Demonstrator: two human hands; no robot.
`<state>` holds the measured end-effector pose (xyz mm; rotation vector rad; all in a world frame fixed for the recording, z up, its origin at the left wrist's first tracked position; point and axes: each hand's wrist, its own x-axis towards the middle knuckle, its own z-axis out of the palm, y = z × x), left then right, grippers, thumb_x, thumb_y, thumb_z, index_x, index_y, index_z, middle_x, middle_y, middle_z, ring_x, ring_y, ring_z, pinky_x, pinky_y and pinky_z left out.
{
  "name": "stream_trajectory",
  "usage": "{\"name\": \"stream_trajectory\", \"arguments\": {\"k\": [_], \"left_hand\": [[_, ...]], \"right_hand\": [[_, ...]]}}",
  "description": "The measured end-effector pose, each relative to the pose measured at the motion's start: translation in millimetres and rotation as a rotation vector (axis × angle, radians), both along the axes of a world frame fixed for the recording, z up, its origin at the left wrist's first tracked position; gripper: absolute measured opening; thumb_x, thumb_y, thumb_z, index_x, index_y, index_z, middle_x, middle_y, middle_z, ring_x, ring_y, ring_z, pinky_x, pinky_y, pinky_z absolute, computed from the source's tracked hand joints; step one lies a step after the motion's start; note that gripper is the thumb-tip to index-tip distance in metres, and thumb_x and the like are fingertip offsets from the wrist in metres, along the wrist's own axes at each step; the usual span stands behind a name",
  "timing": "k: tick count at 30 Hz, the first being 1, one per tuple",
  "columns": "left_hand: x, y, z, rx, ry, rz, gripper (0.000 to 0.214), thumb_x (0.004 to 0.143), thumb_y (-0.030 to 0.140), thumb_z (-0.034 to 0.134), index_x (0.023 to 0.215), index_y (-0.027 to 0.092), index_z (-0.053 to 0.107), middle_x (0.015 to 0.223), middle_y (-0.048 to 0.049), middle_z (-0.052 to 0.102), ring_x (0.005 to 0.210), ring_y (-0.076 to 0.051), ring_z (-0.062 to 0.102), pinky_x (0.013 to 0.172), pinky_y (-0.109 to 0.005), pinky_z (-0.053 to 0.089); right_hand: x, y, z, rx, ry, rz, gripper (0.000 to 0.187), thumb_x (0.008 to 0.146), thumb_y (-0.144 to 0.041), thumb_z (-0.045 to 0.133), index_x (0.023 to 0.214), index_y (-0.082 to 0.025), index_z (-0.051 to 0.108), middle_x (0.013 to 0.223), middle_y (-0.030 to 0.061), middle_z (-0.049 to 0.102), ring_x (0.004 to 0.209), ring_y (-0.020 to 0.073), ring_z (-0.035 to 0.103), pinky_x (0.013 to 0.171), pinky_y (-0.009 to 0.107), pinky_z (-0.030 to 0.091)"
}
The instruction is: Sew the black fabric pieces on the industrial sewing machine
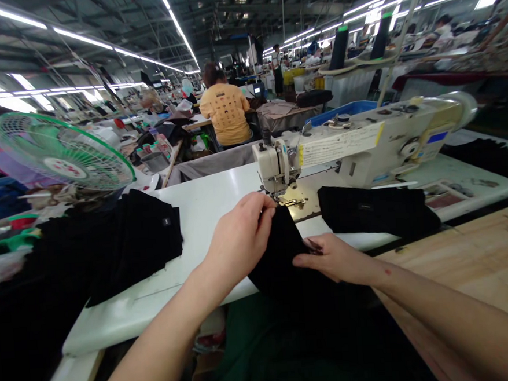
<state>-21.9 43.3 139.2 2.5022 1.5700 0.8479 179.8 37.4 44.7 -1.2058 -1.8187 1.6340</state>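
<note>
A piece of black fabric [280,258] lies on the white sewing table [203,205], its top corner just short of the needle of the white sewing machine [364,142]. My left hand [240,238] pinches that top corner, fingers closed on the cloth. My right hand [332,257] presses the fabric's right edge, fingers curled, with what looks like a small dark tool between them. The cloth hangs off the table's front edge toward my lap.
A pile of black fabric pieces [110,247] covers the table's left side, another stack [377,208] lies right of the needle. A green fan [62,151] stands at the left. A wooden board [471,256] is at the right. A person in a yellow shirt [225,108] sits ahead.
</note>
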Motion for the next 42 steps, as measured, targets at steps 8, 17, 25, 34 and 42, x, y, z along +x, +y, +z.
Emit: {"name": "stream_trajectory", "arguments": {"k": [8,17,25,34,42], "left_hand": [[-19,71,-67.7,-0.328,0.158,0.048,0.014,0.090,0.021,0.048,0.087,0.019,0.062,0.092,-0.0068,0.069,0.084,-0.021,0.063,0.075,-0.031,0.047],[-5,116,-117.1,-0.430,0.139,0.012,0.013,0.081,0.019,0.053,0.075,0.019,0.065,0.077,-0.0032,0.069,0.070,-0.016,0.061,0.065,-0.025,0.044],[4,140,-119.4,-0.473,0.132,0.238,0.016,0.078,0.024,0.055,0.079,0.018,0.069,0.081,-0.0076,0.073,0.073,-0.020,0.065,0.065,-0.027,0.044],[1,155,-119.6,-0.511,0.117,0.272,0.017,0.078,0.026,0.056,0.079,0.019,0.070,0.080,-0.0057,0.074,0.071,-0.018,0.065,0.063,-0.026,0.044],[2,156,-120.0,-0.502,0.114,0.261,0.019,0.080,0.026,0.053,0.078,0.019,0.071,0.078,-0.0062,0.073,0.069,-0.019,0.064,0.060,-0.026,0.041]], "right_hand": [[16,-21,-29.3,-0.117,-0.406,0.172,0.037,0.084,-0.049,0.063,0.067,-0.017,0.066,0.061,0.0009,0.070,0.046,0.0099,0.050,0.044,0.021,0.032],[-1,67,-46.0,1.077,-0.466,0.059,0.026,0.097,-0.025,0.053,0.117,-0.022,0.069,0.129,0.0061,0.067,0.102,0.0199,0.070,0.085,0.031,0.057],[-10,89,-59.6,1.118,-0.538,0.088,0.027,0.097,-0.022,0.055,0.120,-0.018,0.069,0.129,0.0079,0.067,0.102,0.0231,0.071,0.085,0.036,0.061],[-16,98,-66.0,1.088,-0.525,0.048,0.028,0.097,-0.021,0.055,0.121,-0.018,0.068,0.132,0.0085,0.065,0.104,0.0236,0.071,0.086,0.036,0.061],[-19,96,-64.3,1.076,-0.567,0.022,0.028,0.096,-0.021,0.054,0.121,-0.018,0.068,0.133,0.0078,0.064,0.100,0.0236,0.072,0.082,0.035,0.062]]}}
